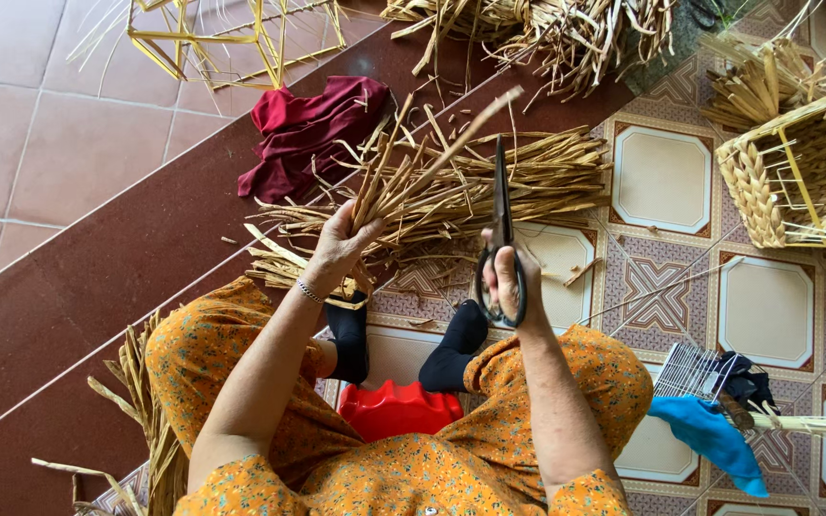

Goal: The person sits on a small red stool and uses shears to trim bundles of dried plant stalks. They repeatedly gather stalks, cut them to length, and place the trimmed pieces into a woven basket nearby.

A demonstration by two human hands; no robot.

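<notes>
My left hand (339, 247) grips a bunch of dried straw strands (403, 172) that fan upward and to the right. My right hand (506, 283) holds black-handled scissors (501, 229), blades pointing up beside the bunch, closed or nearly so. A larger pile of dried straw (489, 186) lies on the floor behind both hands. I sit on a red plastic stool (399, 409), wearing orange flowered clothes and black socks.
A dark red cloth (303, 134) lies on the brown step. A half-woven basket on a yellow wire frame (800, 172) stands at right. A bare yellow wire frame (231, 38) sits at top left. More straw (547, 33) lies at top. A blue cloth (709, 435) and a wire rack (690, 373) are at lower right.
</notes>
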